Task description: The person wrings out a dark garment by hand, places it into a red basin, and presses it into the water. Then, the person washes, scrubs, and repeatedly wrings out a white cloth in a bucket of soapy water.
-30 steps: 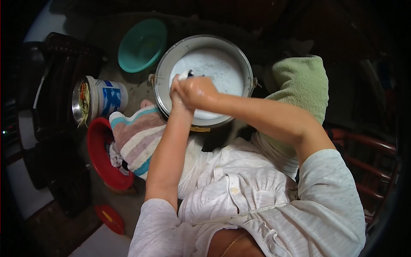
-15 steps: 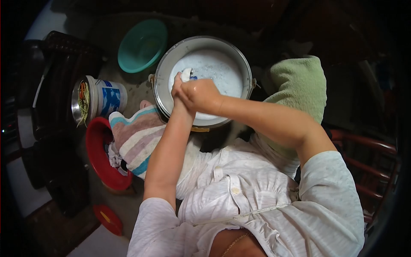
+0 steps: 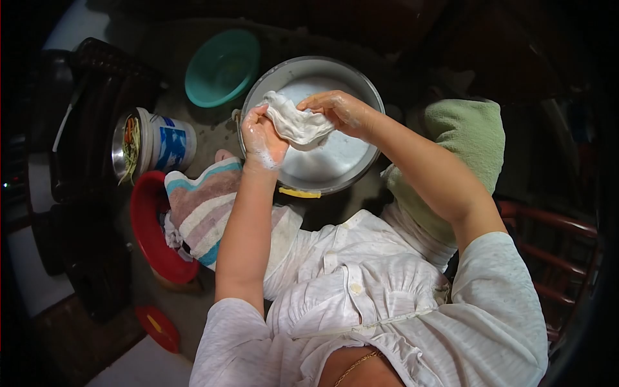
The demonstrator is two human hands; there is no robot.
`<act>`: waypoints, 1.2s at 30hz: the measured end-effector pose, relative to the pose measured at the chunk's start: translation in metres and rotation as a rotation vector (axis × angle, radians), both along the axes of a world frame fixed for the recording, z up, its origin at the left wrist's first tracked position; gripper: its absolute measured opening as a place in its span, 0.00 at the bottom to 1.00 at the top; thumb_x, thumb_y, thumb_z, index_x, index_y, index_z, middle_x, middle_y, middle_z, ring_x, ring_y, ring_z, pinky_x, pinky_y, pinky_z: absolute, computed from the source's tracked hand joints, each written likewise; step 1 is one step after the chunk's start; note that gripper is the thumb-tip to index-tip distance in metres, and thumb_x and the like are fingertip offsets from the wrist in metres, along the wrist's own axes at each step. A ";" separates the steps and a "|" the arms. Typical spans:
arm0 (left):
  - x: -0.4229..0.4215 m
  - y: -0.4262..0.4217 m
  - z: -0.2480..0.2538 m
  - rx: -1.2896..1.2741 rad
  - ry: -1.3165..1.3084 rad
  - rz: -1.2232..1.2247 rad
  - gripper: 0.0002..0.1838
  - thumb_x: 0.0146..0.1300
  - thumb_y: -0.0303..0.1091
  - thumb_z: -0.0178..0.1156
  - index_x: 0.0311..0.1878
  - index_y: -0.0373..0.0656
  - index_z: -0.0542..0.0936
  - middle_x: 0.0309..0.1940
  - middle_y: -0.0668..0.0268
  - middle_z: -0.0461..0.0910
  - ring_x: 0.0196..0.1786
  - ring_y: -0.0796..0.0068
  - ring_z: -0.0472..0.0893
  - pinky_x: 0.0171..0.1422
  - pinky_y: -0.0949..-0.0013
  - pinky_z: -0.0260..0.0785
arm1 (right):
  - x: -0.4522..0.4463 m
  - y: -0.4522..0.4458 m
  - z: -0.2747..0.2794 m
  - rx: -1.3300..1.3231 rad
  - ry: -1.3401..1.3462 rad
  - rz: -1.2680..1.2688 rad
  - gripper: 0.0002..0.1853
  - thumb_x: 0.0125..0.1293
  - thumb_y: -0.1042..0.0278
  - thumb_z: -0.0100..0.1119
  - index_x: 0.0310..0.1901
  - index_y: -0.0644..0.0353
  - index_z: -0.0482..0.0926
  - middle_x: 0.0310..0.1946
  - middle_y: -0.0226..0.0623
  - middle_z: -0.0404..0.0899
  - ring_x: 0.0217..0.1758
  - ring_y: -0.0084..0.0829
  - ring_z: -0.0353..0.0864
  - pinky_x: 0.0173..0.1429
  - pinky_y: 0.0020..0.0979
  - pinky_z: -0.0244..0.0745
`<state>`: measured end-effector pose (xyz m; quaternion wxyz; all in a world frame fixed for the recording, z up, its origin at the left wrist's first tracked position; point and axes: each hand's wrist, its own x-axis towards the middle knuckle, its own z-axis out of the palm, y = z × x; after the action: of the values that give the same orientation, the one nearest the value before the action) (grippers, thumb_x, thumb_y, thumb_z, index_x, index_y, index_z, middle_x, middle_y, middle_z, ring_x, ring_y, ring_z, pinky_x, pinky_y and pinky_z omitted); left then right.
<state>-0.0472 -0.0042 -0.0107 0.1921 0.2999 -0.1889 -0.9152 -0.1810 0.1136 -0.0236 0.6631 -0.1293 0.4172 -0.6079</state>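
Observation:
A wet white cloth (image 3: 298, 122), bunched and creased, is stretched between my two hands above a large metal pot (image 3: 250, 88). My left hand (image 3: 263, 137), with foam on its wrist, grips the cloth's left end between thumb and fingers. The other end is pinched by my right hand (image 3: 340, 113), whose knuckles are also soapy. Beneath the cloth, the pot holds whitish, sudsy water (image 3: 342, 155). A yellow grip (image 3: 300, 193) sits on the pot's near side.
A green basin (image 3: 219, 68) stands behind the pot to the left. Further left are a white bucket (image 3: 171, 143) with a metal bowl of vegetable scraps against it, and a red basin (image 3: 147, 226) with cloth inside. A striped towel (image 3: 209, 203) and a green towel (image 3: 467, 138) cover my knees.
My hands were clasped tightly together around the white cloth. Now they have moved apart, and the cloth is spread open between them.

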 end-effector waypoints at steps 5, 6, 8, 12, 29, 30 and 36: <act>0.000 0.001 -0.006 -0.174 -0.098 -0.012 0.16 0.51 0.26 0.46 0.46 0.36 0.70 0.44 0.60 0.72 0.50 0.65 0.71 0.60 0.61 0.61 | 0.010 -0.001 -0.004 0.053 -0.022 0.085 0.13 0.59 0.65 0.52 0.41 0.65 0.77 0.36 0.35 0.78 0.38 0.23 0.78 0.46 0.25 0.72; -0.001 0.003 -0.005 -0.283 -0.119 -0.016 0.16 0.51 0.25 0.46 0.45 0.36 0.70 0.42 0.61 0.73 0.49 0.66 0.72 0.58 0.63 0.62 | 0.011 0.000 -0.002 0.027 -0.070 0.113 0.15 0.59 0.62 0.54 0.42 0.64 0.76 0.37 0.35 0.78 0.39 0.25 0.77 0.48 0.26 0.70; -0.002 0.004 -0.005 -0.393 -0.138 -0.020 0.15 0.50 0.24 0.46 0.44 0.36 0.71 0.41 0.62 0.73 0.47 0.68 0.73 0.56 0.64 0.63 | 0.013 0.001 0.003 0.023 -0.135 0.103 0.17 0.59 0.58 0.55 0.42 0.64 0.76 0.38 0.35 0.77 0.40 0.26 0.77 0.49 0.27 0.71; 0.001 -0.001 -0.010 -0.441 -0.267 -0.174 0.12 0.55 0.30 0.50 0.43 0.39 0.72 0.39 0.64 0.73 0.43 0.71 0.73 0.50 0.64 0.64 | 0.013 -0.002 -0.003 -0.038 -0.188 0.065 0.15 0.59 0.61 0.55 0.42 0.64 0.76 0.38 0.36 0.77 0.39 0.27 0.78 0.47 0.27 0.72; 0.000 0.028 0.000 -0.518 -0.333 -0.022 0.10 0.62 0.30 0.52 0.43 0.33 0.71 0.35 0.62 0.75 0.36 0.77 0.75 0.41 0.75 0.68 | 0.027 -0.004 0.006 0.008 0.362 -0.275 0.16 0.60 0.66 0.51 0.48 0.64 0.73 0.34 0.35 0.75 0.34 0.24 0.74 0.37 0.24 0.69; 0.000 0.027 -0.001 -0.519 -0.333 -0.024 0.10 0.62 0.30 0.52 0.43 0.33 0.71 0.35 0.62 0.75 0.36 0.77 0.75 0.41 0.75 0.68 | 0.024 -0.005 0.005 0.025 0.284 -0.193 0.15 0.59 0.67 0.52 0.46 0.65 0.74 0.32 0.34 0.75 0.33 0.23 0.73 0.36 0.24 0.69; 0.002 0.020 -0.003 -0.701 -0.279 -0.108 0.12 0.59 0.26 0.54 0.45 0.33 0.71 0.34 0.64 0.76 0.33 0.81 0.74 0.38 0.79 0.66 | 0.012 -0.005 0.001 0.128 0.351 -0.098 0.06 0.53 0.72 0.55 0.31 0.65 0.77 0.23 0.32 0.73 0.25 0.20 0.69 0.29 0.23 0.64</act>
<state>-0.0456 0.0158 -0.0136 0.2068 0.3275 -0.5303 -0.7542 -0.1695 0.1090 -0.0231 0.5565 -0.1705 0.5702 -0.5797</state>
